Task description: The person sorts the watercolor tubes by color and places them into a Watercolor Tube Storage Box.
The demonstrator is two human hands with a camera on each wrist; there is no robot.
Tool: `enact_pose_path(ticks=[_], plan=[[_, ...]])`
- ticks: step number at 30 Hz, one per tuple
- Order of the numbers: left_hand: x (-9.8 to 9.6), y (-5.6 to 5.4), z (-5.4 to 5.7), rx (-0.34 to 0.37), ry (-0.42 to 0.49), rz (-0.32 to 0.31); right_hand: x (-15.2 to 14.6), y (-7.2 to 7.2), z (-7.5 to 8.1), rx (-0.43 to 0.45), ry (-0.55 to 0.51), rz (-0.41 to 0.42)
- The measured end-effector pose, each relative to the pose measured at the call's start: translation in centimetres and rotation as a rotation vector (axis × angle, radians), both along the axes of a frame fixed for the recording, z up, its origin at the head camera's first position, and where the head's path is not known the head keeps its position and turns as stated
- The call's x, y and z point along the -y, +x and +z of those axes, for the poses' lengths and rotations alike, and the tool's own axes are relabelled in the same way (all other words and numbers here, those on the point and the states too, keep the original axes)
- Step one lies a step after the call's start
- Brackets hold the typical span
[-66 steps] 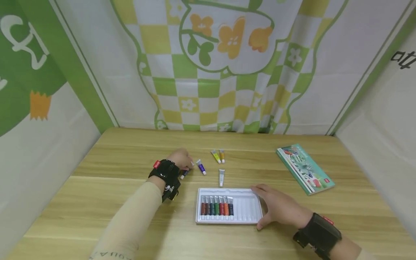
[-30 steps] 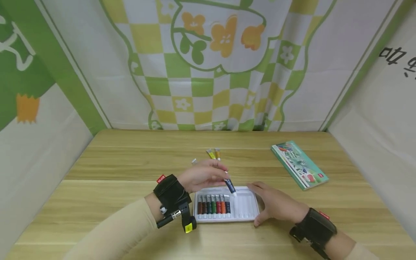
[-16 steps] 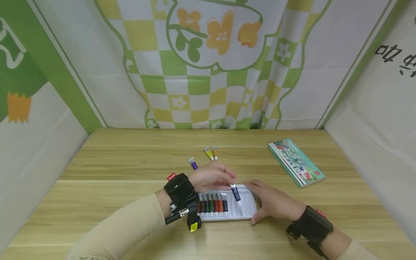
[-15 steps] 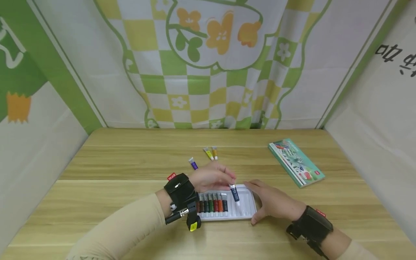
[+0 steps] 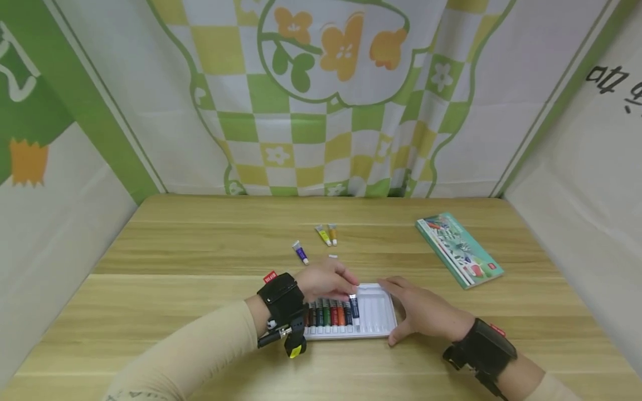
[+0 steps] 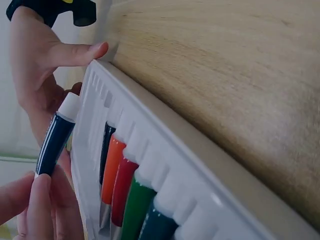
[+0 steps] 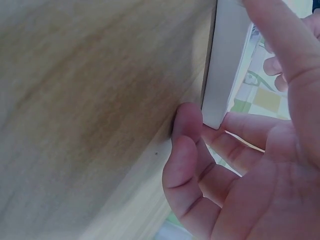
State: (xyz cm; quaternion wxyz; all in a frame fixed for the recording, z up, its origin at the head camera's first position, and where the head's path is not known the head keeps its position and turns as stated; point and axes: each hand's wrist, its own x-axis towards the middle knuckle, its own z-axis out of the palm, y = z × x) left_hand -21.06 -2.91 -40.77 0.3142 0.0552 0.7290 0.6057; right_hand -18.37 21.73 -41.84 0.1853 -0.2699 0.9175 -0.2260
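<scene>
Navy tube over tray, pinched w/ L hand; R hand grips tray.

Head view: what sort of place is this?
Probably a small, fabric-screened work booth: a wood-grain table, a checkered, flower-print curtain hanging behind it, and printed panels along both sides.

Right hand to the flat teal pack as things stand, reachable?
Probably yes: the teal pack lies just beyond the right hand, and the head view shows no object between them. It grips the white tray, though, so would likely need to let go first.
</scene>
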Motion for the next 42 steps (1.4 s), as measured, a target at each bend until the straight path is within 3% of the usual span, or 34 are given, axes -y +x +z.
enact_pose_path(ticks=[16,19,24,26,35,42], plan=[[-1.2,0.6,-0.5,-0.106,-0.129,-0.042,0.2,0.1,0.0,0.004,-0.001,0.008],[-1.0,0.6,-0.4,-0.190,-0.201,-0.082,0.2,0.1,0.0,-0.003,-0.003,0.019],[-0.9,0.5,-0.1,-0.413,-0.398,-0.185,0.1,0.1,-0.1,0.009,-0.002,0.007],[-0.9,0.5,0.1,-0.468,-0.457,-0.225,0.1,0.1,0.0,0.015,-0.002,0.000],[-1.5,1.1,0.7,-0.566,-0.586,-0.360,0.1,0.2,0.1,0.020,-0.001,0.009],[-2.1,1.4,1.0,-0.679,-0.686,-0.419,0.1,0.2,0.3,0.023,-0.001,0.004]])
